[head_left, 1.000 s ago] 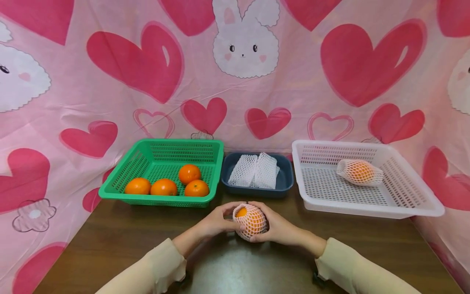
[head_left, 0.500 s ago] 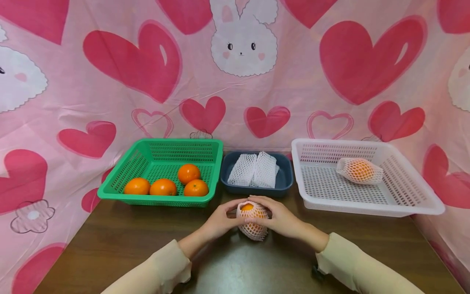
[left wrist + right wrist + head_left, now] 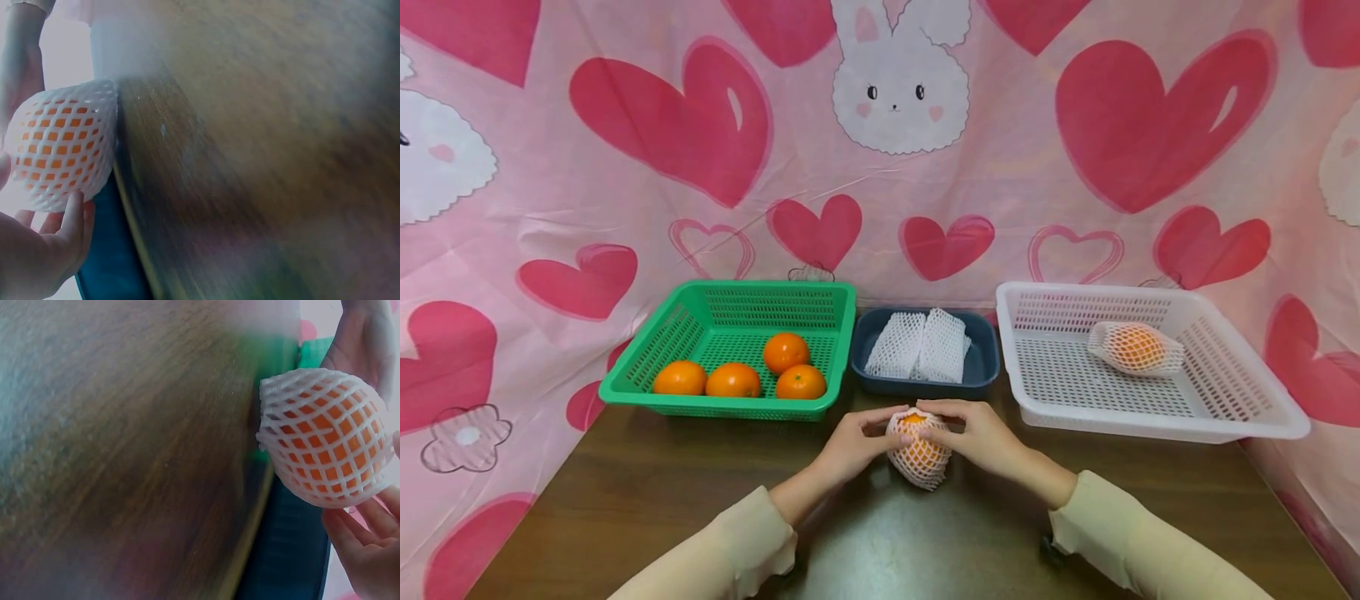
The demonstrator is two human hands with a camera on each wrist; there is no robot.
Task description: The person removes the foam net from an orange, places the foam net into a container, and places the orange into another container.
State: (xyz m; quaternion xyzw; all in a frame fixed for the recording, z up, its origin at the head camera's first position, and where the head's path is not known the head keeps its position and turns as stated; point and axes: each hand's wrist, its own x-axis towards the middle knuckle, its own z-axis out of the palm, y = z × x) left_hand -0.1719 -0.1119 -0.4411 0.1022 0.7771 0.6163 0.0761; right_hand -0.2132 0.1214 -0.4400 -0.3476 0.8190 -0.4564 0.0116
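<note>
An orange in a white foam net sleeve [image 3: 920,462] stands over the table in front of me, with the sleeve's open end up and bare orange peel showing there. My left hand [image 3: 852,443] holds it from the left, thumb on the near side and fingers at the upper rim. From the right, my right hand [image 3: 988,435] holds it likewise, its thumb across the net near the top. In the left wrist view the sleeve [image 3: 62,144] is stretched round the fruit. The right wrist view shows the sleeve's [image 3: 328,440] gathered lower end close to the wood.
Back left is a green basket [image 3: 730,408] with several bare oranges [image 3: 733,381]. A dark blue tray [image 3: 981,367] with folded foam nets [image 3: 942,348] stands mid-back. At right, a white basket [image 3: 1150,423] contains one netted orange [image 3: 1137,348]. A patterned pink cloth [image 3: 895,183] hangs behind.
The netted orange has turned so the sleeve's opening faces up instead of up and left. Both hands have shifted from its sides to its upper part. Baskets and tray have stayed put.
</note>
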